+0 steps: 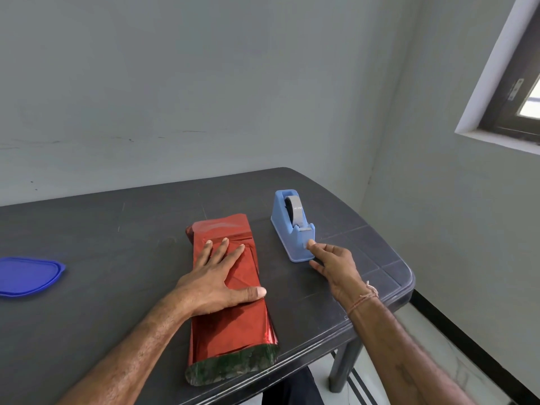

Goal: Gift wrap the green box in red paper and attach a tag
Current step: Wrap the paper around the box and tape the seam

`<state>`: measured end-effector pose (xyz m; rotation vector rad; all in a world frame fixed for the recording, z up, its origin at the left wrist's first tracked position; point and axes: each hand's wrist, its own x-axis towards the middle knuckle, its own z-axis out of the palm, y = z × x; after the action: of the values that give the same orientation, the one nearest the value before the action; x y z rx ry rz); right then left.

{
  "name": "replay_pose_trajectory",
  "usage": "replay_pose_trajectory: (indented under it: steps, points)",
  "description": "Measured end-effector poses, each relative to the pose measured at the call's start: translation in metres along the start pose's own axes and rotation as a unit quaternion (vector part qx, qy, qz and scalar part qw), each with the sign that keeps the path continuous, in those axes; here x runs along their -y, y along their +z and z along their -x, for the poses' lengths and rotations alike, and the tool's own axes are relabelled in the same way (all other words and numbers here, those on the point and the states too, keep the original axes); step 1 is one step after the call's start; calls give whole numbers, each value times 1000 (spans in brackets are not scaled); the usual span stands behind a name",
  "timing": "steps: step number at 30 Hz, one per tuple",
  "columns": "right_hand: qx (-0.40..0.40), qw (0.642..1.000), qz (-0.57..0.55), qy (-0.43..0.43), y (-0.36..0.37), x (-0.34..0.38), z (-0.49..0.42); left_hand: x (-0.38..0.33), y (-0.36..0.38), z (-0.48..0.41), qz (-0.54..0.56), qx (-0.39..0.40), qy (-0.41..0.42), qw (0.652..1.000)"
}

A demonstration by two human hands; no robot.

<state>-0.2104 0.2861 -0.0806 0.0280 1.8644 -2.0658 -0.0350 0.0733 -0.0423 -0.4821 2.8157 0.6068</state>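
A dark grey plastic table (87,229) with a rounded corner fills the lower half of the frame. Plain pale grey walls (175,83) meet in a corner behind it. At upper right, daylight comes through a dark-framed window (514,92). At lower right are a pale floor (455,358) and black skirting (479,350).

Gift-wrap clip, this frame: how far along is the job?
Done: the red paper is folded round the long sides, with the overlap on top. In hand: the left hand presses flat on that overlap, and the right hand touches the blue tape dispenser; whether it has tape I cannot tell. Left: taping the seam, closing the open near end, and adding a tag, none in view.
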Motion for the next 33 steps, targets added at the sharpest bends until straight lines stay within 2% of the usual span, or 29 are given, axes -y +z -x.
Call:
replay_pose_trajectory:
  steps: [6, 11, 20, 27, 33]
  points:
    - [-41, 996, 58, -58, 2, -20, -1, 0, 0, 0, -2, 0, -2, 1000]
    - [-34, 995, 36, -82, 2, -18, 1, 1, 2, -2, 0, -5, 1, 1000]
    - [10, 999, 0, -46, 3, -6, 9, 1, 1, -1, -1, -6, 2, 1000]
    - [1, 999, -9, -35, 3, -9, 7, 1, 1, 1, 0, -8, 3, 1000]
    - [-22, 997, 7, -76, 8, -15, 4, 1, 2, 0, 1, -8, 3, 1000]
